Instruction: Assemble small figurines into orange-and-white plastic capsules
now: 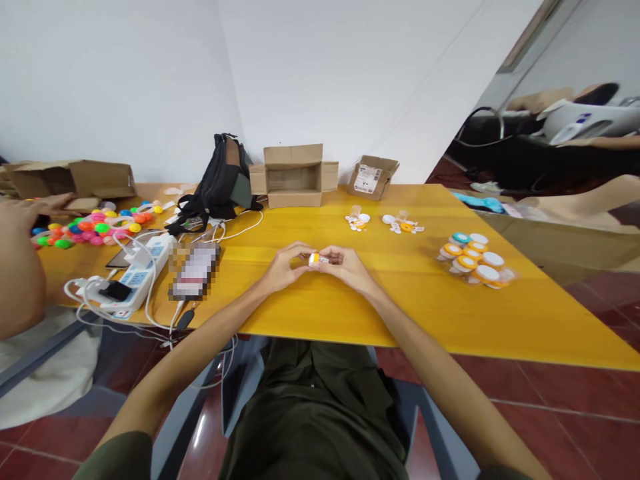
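The person sits at the near edge of a yellow counter (500, 320), both forearms stretched out over it. The left hand (284, 268) and the right hand (349, 265) meet just above the counter top, fingers curled in, and between their fingertips they pinch a small jar (317, 259), white with an orange band. Both hands grip it, one from each side; it sits in the middle of the counter's near half, held a little off the surface as far as I can tell.

To the right, well apart from the hands, stands a cluster of jars (473, 259) with orange, white and teal lids, packed close together. Further back lie two small heaps of loose pieces (358, 222), white and orange, too small to make out. Against the wall an open cardboard box (293, 177) sits with its flaps out, a smaller labelled box (373, 177) tilted beside it, and a black backpack (221, 181) to its left.

On the left side a white power strip (136, 272) lies tangled in white cables, near a scatter of bright plastic balls (95, 227). Another person's arm (17, 273) comes in from the left edge, their hand (43, 204) lying open by the balls
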`<state>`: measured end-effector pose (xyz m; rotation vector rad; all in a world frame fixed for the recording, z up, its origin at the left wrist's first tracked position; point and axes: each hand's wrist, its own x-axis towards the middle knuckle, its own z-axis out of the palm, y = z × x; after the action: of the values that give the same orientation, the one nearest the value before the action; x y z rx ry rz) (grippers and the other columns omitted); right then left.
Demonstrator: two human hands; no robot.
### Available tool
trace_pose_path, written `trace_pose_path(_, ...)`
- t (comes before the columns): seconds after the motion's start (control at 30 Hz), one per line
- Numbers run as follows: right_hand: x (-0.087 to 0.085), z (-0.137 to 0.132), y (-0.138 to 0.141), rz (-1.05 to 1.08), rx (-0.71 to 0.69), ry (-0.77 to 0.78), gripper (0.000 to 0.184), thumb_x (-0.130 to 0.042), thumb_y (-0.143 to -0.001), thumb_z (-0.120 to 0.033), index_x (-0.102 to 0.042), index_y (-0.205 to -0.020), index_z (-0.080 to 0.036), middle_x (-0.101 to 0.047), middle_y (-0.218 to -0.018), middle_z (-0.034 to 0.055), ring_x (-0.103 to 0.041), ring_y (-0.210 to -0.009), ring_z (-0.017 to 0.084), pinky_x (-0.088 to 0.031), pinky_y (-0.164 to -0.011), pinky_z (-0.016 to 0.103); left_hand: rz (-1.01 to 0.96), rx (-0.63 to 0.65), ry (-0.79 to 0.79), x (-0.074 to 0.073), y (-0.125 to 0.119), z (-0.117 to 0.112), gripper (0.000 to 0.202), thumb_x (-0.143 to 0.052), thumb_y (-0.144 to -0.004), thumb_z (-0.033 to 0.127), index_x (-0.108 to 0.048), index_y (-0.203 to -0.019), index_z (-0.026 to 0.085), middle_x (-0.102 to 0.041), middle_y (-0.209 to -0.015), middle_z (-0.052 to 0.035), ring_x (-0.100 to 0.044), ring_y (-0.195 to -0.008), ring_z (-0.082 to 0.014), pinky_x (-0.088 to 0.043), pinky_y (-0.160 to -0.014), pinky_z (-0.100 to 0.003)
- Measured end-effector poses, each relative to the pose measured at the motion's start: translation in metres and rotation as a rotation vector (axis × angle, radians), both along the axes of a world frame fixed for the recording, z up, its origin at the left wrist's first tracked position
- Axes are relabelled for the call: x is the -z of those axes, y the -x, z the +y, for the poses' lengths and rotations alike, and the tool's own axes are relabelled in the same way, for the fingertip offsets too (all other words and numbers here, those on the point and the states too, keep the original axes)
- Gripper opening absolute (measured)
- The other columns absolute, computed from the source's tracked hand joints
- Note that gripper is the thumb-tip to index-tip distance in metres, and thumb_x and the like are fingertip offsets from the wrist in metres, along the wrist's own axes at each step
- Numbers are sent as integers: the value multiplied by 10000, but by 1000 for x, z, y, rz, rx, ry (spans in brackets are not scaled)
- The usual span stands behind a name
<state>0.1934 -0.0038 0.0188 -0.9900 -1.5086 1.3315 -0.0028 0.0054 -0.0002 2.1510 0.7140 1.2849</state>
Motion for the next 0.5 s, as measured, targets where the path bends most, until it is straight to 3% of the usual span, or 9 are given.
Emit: trace_pose_path(0.5, -1, 1, -1, 31, -19, 60, 423, -936, -501, -486, -720, -740, -211, -728, -704, 4, -643, -627, 155, -538, -668, 307, 14, -16, -52, -4, -2, -4, 270, -753, -877, 382, -727, -1094, 223, -732, -1060, -91, -689, -971, -217, -565, -903, -420)
